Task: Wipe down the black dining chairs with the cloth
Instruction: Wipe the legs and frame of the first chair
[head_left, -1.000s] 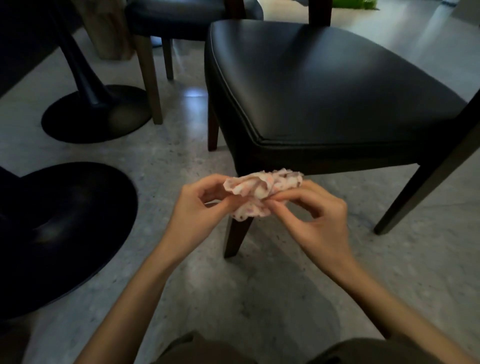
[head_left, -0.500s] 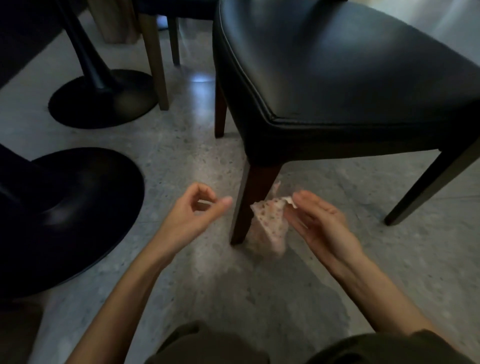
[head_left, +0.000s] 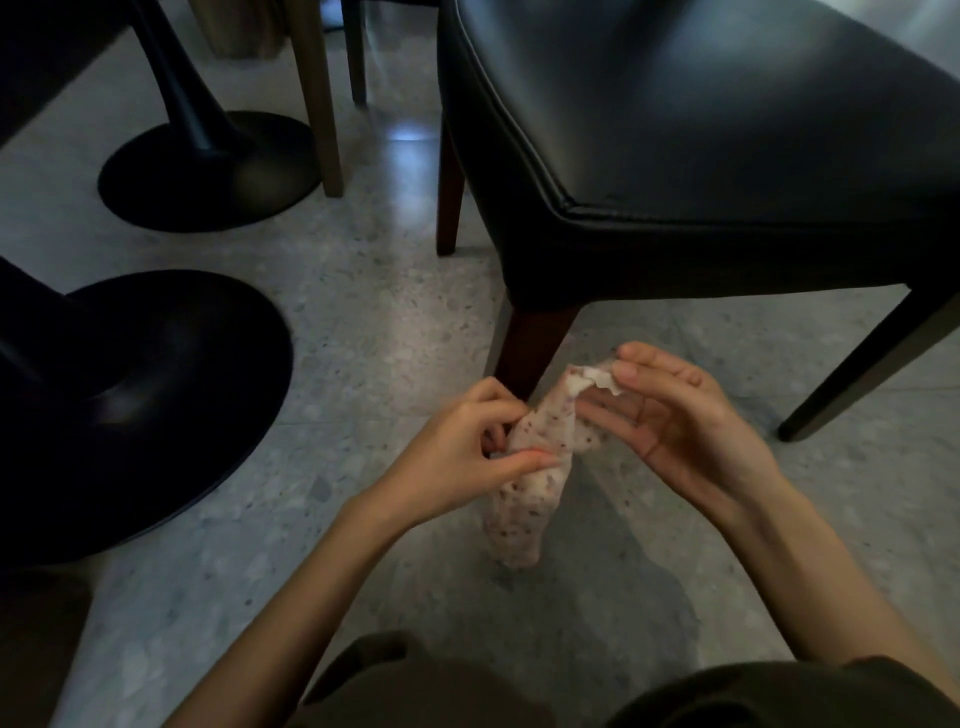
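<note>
On the far left, two black pedestal bases (head_left: 156, 405) stand on the speckled floor (head_left: 363, 322), with a pale wooden leg (head_left: 322, 104) just beyond the farther one.

The left hand (head_left: 457, 457) is curled, pinching the cloth (head_left: 530, 478) between thumb and fingers about halfway down its length. The cloth is pale with small reddish specks. It is held in the air in front of the person, low down and just in front of the chair's near corner leg (head_left: 530, 348). It hangs as one loose, rumpled strip. Its long axis runs nearly straight up and down, with the top end leaning right and the free tail pointing at the floor. I cannot tell whether the tail touches the floor.

The right hand (head_left: 675, 415) grasps the top end, a whitish corner caught at its fingertips (head_left: 623, 371); the other fingers are only lightly bent.

The cloth looks thin, light and completely limp, so it will not keep any shape. It is not fragile and is unlikely to slip from a pinch. Holding it by the edges suits opening it out. For wiping, it would probably work better folded or bunched into a pad under a flat palm, so no tail drags.

On the right is the black chair (head_left: 701, 130). Its padded seat is smooth and slightly glossy, with a piped seam along the edge. The cloth should glide over it easily. The seat has not yet been touched by the cloth.
</note>
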